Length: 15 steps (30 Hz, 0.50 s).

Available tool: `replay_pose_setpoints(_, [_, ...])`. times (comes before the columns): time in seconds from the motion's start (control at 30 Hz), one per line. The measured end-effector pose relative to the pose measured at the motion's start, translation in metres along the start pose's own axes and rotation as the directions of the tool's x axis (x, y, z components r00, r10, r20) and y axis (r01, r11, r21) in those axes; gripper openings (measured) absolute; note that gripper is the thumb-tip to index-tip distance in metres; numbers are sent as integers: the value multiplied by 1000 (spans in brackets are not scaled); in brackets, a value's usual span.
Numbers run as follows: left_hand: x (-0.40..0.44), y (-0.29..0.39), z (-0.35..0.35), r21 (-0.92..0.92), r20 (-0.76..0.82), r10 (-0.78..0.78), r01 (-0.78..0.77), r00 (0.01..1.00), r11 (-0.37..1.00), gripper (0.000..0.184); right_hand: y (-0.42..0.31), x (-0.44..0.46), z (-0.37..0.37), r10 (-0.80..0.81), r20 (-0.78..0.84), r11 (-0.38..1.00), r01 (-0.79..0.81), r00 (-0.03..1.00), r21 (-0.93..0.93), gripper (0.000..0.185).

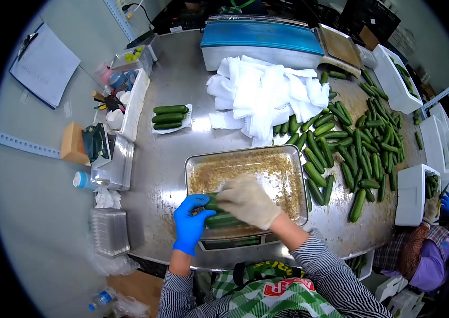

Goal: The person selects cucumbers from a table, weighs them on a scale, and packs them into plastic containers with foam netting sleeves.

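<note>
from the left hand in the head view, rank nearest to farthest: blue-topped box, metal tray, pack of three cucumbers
1. Metal tray: right at the left hand, at the tray's left side.
2. Pack of three cucumbers: ahead, slightly left.
3. Blue-topped box: farthest ahead, to the right.

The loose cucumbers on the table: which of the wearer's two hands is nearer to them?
Right: the right hand is left of the loose cucumbers, over the tray; the left hand is farther left.
</note>
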<state>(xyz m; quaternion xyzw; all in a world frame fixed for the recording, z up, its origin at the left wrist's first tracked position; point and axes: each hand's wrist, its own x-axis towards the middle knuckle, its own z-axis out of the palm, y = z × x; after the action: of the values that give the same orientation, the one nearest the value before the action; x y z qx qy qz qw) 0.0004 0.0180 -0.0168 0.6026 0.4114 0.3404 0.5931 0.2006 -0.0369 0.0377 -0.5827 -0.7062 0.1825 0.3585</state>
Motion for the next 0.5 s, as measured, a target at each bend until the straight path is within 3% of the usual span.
replay_pose_setpoints(0.07, [1, 2, -5, 39, 14, -68, 67, 998, 997, 32, 4, -1, -1, 1, -1, 1000, -1, 1000, 5, 15])
replay_pose_setpoints(0.13, [2, 9, -4, 121, 46, 3, -8, 999, 993, 32, 18, -13, -14, 39, 10, 999, -39, 999, 11, 15])
replay_pose_setpoints(0.17, [2, 10, -2, 149, 50, 30, -37, 998, 988, 32, 30, -35, -42, 226, 63, 974, -225, 972, -11, 15])
replay_pose_setpoints(0.23, [-2, 18, -8, 251, 95, 33, -56, 995, 966, 42, 34, -56, -53, 456, 13, 888, -456, 890, 57, 20])
replay_pose_setpoints(0.3, [-3, 35, -6, 298, 84, 64, -86, 994, 951, 51, 31, -70, -41, 540, -126, 839, -520, 832, 161, 25])
replay_pose_setpoints(0.33, [-5, 29, -12, 233, 109, -30, 4, 994, 973, 66, 23, -71, -37, 577, -158, 815, -554, 801, 167, 26])
replay_pose_setpoints(0.37, [-11, 29, -12, 284, 131, -45, 6, 990, 959, 68, 14, -70, -32, 611, -191, 791, -586, 768, 176, 28])
replay_pose_setpoints(0.4, [-16, 33, -11, 334, 152, -61, 7, 986, 943, 71, 10, -66, -26, 518, -292, 854, -505, 804, 124, 25])
replay_pose_setpoints(0.5, [-24, 27, -6, 416, 151, 0, -63, 989, 907, 66, -2, -47, -31, 272, -295, 932, -327, 916, -155, 20])
